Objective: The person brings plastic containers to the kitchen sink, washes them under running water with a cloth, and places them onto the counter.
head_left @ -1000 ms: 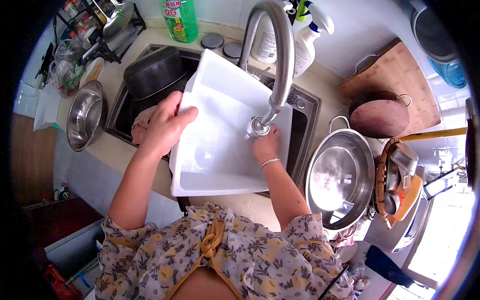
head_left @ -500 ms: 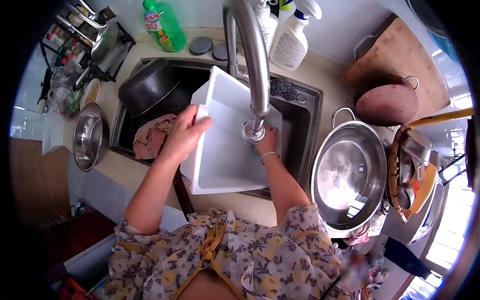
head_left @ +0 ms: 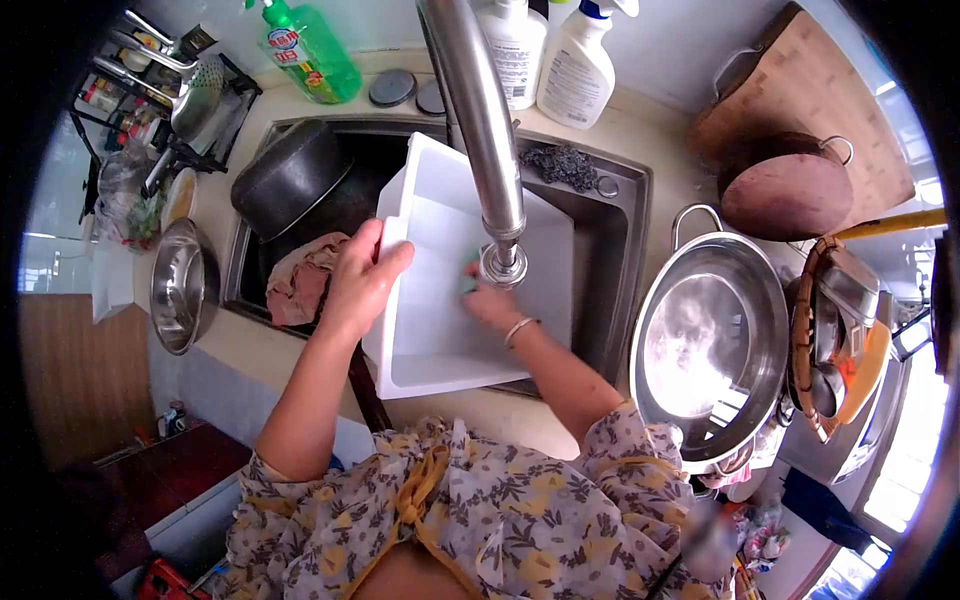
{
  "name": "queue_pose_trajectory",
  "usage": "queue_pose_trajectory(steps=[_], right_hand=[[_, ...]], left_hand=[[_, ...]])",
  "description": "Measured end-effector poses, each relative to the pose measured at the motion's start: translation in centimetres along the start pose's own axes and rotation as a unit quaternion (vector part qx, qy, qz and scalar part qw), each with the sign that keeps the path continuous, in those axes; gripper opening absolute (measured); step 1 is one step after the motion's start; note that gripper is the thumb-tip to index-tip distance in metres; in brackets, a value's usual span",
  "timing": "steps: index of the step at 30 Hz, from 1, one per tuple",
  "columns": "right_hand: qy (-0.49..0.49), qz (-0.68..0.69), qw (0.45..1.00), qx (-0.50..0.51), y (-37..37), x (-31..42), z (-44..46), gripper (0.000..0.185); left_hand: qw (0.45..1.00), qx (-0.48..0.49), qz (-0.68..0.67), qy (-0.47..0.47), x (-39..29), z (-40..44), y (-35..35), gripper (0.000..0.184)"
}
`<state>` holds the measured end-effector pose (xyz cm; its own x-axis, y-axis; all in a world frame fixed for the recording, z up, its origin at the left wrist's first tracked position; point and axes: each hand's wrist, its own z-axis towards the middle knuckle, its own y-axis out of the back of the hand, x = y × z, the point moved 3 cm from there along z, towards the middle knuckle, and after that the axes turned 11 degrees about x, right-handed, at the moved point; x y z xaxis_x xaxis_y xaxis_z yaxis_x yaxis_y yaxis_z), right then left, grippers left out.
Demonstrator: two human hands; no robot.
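A white plastic bin [head_left: 430, 365] is tilted over the double sink [head_left: 640, 220], its open side facing me. My left hand [head_left: 362, 280] grips its left rim, thumb on the near side and fingers behind the wall. Inside the bin, my right hand [head_left: 492, 305] is closed on a green scrubbing pad [head_left: 470, 272], pressed near the inner wall. The faucet head [head_left: 503, 264] hangs just above that hand and partly covers it. Whether water runs from it I cannot tell.
A dark pot [head_left: 290, 180] and a pinkish cloth [head_left: 305, 280] lie in the left basin. A large steel pan [head_left: 710, 340] stands right of the sink, a steel bowl [head_left: 183, 285] left. Behind are a green soap bottle [head_left: 312, 55], a spray bottle [head_left: 578, 70] and a steel-wool scrubber [head_left: 560, 166].
My right hand has moved left across the inside of the bin, bringing the green pad into view. My left hand keeps its hold on the rim. The view has shifted slightly.
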<state>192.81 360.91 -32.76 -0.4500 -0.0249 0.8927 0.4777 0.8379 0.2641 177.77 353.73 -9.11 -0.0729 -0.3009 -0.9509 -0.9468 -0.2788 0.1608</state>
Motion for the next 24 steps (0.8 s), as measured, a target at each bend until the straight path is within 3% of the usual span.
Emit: queue_pose_trajectory(steps=[4,8,10,12,13,14,16,19,21,23,24], right_hand=[[-0.127,-0.104,0.978,-0.129,4.3,-4.2,1.8,0.049],[-0.007,-0.15,0.971,-0.186,1.0,-5.5,6.7,0.043],[0.09,-0.112,0.969,-0.201,0.2,-1.3,4.7,0.039],[0.156,0.031,0.983,-0.086,-0.2,5.8,-0.2,0.034],[0.157,0.124,0.979,0.02,-0.6,7.0,-1.2,0.032],[0.15,0.123,0.981,0.02,0.2,8.0,-2.4,0.032],[0.142,0.149,0.93,0.305,0.2,9.6,-4.4,0.032],[0.08,0.09,0.918,0.378,0.0,8.0,-6.8,0.031],[0.087,0.072,0.932,0.344,0.2,3.8,-6.3,0.026],[0.055,-0.157,0.951,0.26,1.0,-1.3,-6.0,0.026],[0.058,-0.159,0.951,0.258,1.1,-1.4,-6.6,0.026]], left_hand=[[1.0,-0.006,0.022,0.001,-0.4,-0.3,-0.2,0.026],[0.998,0.0,0.04,0.038,-0.5,-0.7,0.0,0.028],[0.998,0.005,0.056,0.014,0.0,-0.1,0.1,0.03],[0.999,-0.002,0.034,-0.005,0.0,-0.2,-0.2,0.028],[0.999,-0.01,0.031,-0.018,0.3,0.0,0.0,0.027],[1.0,-0.003,0.025,-0.016,0.1,0.0,-0.1,0.027],[0.999,-0.005,0.03,-0.016,0.3,0.0,0.1,0.028],[1.0,-0.009,0.01,-0.02,0.3,-0.1,0.0,0.028],[1.0,-0.018,-0.006,-0.019,0.4,-0.4,-0.2,0.028],[0.996,-0.047,0.065,-0.048,0.6,-0.6,-0.1,0.028],[0.988,-0.055,0.135,-0.061,0.2,-1.0,-0.1,0.029]])
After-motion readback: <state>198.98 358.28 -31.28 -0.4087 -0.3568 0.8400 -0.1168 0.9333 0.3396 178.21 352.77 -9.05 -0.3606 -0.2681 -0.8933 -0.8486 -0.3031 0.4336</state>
